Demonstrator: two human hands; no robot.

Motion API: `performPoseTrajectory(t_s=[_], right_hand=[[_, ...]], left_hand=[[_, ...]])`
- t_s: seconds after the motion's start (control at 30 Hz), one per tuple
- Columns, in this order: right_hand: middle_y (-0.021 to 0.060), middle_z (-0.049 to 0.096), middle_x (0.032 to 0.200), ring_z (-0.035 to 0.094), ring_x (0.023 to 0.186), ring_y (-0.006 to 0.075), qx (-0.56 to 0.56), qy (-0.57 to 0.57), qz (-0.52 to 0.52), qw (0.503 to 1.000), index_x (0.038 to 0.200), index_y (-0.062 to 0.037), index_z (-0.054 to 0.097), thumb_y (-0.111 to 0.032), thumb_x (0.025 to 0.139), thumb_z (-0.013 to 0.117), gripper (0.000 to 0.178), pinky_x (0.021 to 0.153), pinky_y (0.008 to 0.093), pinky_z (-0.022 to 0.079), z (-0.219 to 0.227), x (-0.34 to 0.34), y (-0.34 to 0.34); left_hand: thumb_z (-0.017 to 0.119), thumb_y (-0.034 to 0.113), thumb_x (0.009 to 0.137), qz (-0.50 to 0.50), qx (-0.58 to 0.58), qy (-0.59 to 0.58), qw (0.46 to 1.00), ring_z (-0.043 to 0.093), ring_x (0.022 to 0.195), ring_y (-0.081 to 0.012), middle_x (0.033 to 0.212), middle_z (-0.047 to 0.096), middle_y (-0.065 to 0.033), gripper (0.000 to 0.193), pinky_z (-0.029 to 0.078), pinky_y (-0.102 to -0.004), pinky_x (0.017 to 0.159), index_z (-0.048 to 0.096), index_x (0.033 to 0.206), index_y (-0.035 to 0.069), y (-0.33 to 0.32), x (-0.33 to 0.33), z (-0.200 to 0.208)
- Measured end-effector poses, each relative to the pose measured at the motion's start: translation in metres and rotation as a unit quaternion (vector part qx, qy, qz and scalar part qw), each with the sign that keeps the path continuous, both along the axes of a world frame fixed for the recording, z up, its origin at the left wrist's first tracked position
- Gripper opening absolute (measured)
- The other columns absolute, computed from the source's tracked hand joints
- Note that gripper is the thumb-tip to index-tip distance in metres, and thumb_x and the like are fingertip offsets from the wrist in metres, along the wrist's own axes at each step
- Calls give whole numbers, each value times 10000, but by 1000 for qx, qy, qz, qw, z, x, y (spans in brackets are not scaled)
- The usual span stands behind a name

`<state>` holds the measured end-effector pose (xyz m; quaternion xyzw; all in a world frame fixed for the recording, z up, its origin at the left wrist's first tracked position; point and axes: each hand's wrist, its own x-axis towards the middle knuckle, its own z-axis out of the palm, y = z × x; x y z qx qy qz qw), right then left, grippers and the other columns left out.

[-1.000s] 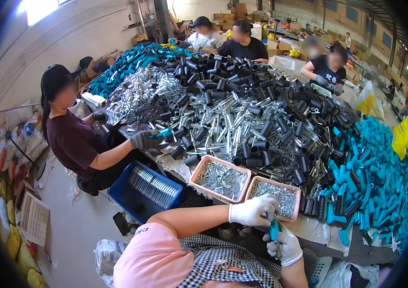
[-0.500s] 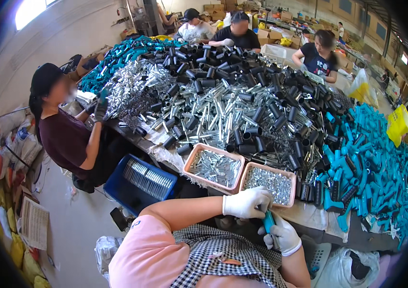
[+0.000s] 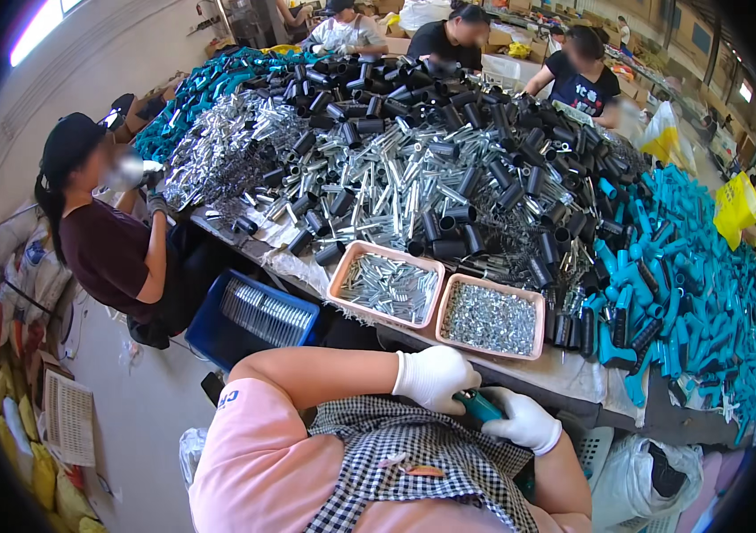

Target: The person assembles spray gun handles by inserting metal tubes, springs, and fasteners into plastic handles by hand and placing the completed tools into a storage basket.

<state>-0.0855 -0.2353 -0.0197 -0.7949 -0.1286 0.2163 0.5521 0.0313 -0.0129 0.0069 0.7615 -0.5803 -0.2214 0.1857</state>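
Observation:
Both my hands wear white gloves and meet in front of the table edge, close to my checked apron. Between them is a teal plastic handle (image 3: 479,406), lying slanted. My left hand (image 3: 437,379) closes on its left end, with the fingertips partly hidden. Around its right end, my right hand (image 3: 524,422) is curled. Just beyond my hands, a pink tray of small metal pieces (image 3: 491,318) sits at the table edge. Beside it on the left stands another pink tray with thin metal rods (image 3: 387,284).
A heap of black plastic tubes and metal tubes (image 3: 396,191) covers the table. Teal handles (image 3: 662,275) pile up at the right. On the left, a blue crate (image 3: 253,320) holds metal parts near a person in a dark red shirt (image 3: 116,249). Several other people work across the table.
The teal handle has gone from steeply upright to a flatter slant. My left hand has shifted a little left, and the right hand has turned and risen slightly. The view has shifted too.

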Motion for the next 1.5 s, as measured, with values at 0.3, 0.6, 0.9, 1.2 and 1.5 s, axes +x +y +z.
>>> performPoseTrajectory(t_s=[0.3,0.6,0.9,1.2,1.5], right_hand=[[31,548,687,600,554,219,-325,-402,30,855,1167,-121,611,-339,694,805,556,494,377,460,9,0,12],[99,651,800,656,654,288,-275,-405,-41,871,1282,-54,570,-407,689,820,734,605,398,532,3,39,11],[169,694,1030,691,900,365,-292,-271,59,915,1425,-91,494,-349,778,760,746,775,433,567,13,43,-1],[216,645,1138,671,961,347,30,-224,-9,974,1585,-105,178,-206,918,638,817,879,417,522,-23,66,-2],[75,564,1025,447,589,131,584,228,-169,761,1460,-177,361,-302,967,637,579,487,277,388,-12,32,1]], left_hand=[[799,368,755,73,-14,222,972,669,742,-288,833,689,-179,451,518,-376,664,686,955,-19,19,12,-18],[778,347,757,64,5,128,990,682,751,-343,845,680,-191,417,542,-417,667,676,961,-2,7,33,-4],[782,329,780,38,-10,173,984,702,730,-316,830,695,-174,489,555,-404,673,651,1143,29,11,54,1],[816,391,707,-2,-63,-25,998,669,612,-317,685,670,-116,357,543,-420,604,725,839,71,-27,77,46],[784,298,761,353,-128,-344,861,625,980,-390,1028,669,-179,508,487,-470,915,649,1161,15,-5,197,-19]])
